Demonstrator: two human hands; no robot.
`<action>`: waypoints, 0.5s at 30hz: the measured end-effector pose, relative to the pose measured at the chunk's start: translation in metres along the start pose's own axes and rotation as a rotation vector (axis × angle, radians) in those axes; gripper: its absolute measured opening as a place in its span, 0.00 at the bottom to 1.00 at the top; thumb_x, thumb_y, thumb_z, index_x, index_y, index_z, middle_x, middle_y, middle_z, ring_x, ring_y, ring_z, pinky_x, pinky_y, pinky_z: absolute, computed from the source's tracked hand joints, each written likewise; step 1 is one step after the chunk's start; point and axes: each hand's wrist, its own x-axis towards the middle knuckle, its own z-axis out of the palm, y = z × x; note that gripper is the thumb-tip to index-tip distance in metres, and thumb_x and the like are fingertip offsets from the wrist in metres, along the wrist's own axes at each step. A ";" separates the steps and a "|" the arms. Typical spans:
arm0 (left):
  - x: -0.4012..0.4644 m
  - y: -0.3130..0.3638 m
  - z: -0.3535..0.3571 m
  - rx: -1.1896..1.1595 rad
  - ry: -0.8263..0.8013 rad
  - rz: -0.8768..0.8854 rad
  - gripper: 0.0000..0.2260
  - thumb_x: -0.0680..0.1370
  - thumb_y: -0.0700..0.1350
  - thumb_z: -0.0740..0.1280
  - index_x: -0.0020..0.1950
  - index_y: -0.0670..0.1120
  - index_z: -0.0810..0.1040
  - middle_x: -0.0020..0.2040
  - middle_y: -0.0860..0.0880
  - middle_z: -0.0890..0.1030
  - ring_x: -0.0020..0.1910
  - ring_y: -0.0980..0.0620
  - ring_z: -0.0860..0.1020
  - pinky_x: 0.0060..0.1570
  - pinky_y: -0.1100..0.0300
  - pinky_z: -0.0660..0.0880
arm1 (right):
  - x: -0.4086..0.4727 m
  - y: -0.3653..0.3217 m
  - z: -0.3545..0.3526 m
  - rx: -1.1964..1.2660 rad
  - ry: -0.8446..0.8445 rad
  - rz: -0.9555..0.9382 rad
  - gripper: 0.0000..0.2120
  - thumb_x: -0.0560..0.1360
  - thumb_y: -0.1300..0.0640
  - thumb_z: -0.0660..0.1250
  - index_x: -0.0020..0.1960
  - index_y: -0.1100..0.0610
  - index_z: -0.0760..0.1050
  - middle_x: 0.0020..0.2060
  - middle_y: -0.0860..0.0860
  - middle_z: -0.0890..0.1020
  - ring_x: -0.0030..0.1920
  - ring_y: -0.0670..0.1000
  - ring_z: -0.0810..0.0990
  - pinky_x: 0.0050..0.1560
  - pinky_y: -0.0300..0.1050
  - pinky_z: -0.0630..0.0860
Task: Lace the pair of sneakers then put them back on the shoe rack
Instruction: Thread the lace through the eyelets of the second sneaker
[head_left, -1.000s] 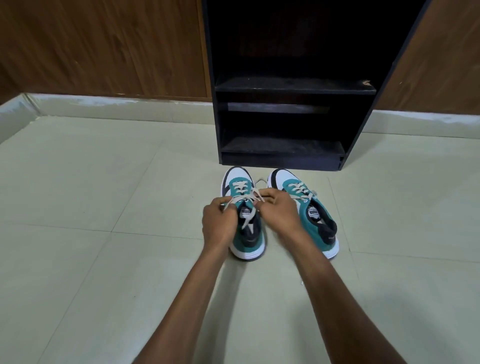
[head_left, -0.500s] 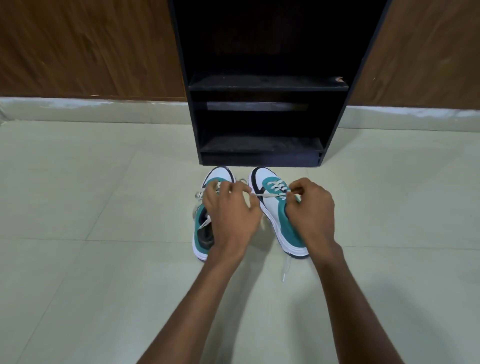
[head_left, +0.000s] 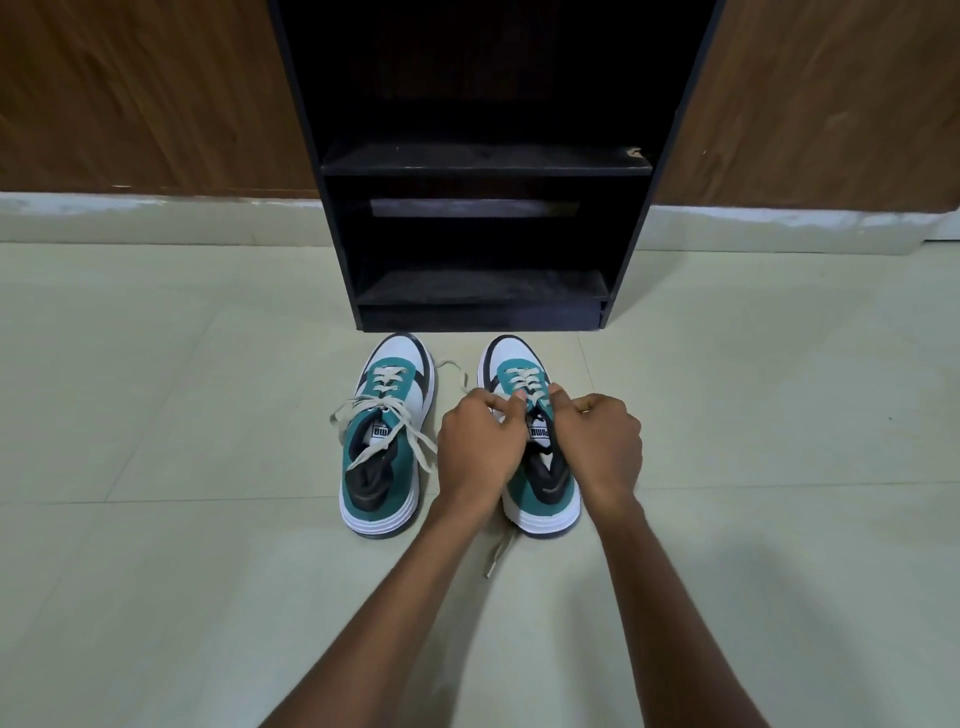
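Two teal, white and black sneakers stand side by side on the floor, toes toward the black shoe rack (head_left: 483, 166). The left sneaker (head_left: 384, 441) has cream laces tied, their loops and ends spread over its opening. Both my hands are over the right sneaker (head_left: 540, 499). My left hand (head_left: 480, 447) pinches its cream lace at the upper eyelets. My right hand (head_left: 602, 447) pinches the lace on the other side. A loose lace end (head_left: 496, 558) trails on the floor behind the heel.
The rack has two dark shelves with nothing on them, the lower one (head_left: 483, 288) just beyond the sneakers' toes. Wood-panelled walls (head_left: 130, 93) stand on both sides. Pale floor tiles (head_left: 182, 597) spread all around.
Both hands left the left sneaker and came onto the right sneaker, which now stands straight. The view shifted so the rack sits closer and more centred.
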 end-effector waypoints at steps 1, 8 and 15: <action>0.003 0.002 0.001 -0.036 -0.015 -0.047 0.14 0.78 0.59 0.67 0.47 0.49 0.80 0.44 0.52 0.83 0.46 0.48 0.80 0.43 0.58 0.70 | 0.001 -0.002 0.002 0.000 -0.007 0.007 0.22 0.76 0.40 0.67 0.36 0.57 0.78 0.35 0.51 0.83 0.41 0.58 0.81 0.42 0.46 0.75; 0.014 0.015 0.002 -0.224 -0.028 -0.229 0.10 0.74 0.53 0.72 0.37 0.49 0.80 0.37 0.55 0.83 0.44 0.49 0.83 0.46 0.58 0.77 | -0.003 -0.015 0.006 0.297 0.058 0.025 0.07 0.72 0.51 0.73 0.40 0.54 0.84 0.34 0.47 0.84 0.41 0.52 0.83 0.43 0.42 0.73; 0.005 0.019 0.007 -0.518 -0.008 -0.138 0.04 0.75 0.47 0.71 0.43 0.46 0.81 0.41 0.53 0.85 0.42 0.54 0.82 0.45 0.60 0.77 | -0.009 -0.015 0.013 0.686 0.009 0.162 0.05 0.69 0.54 0.71 0.40 0.56 0.84 0.38 0.49 0.87 0.40 0.51 0.85 0.45 0.48 0.83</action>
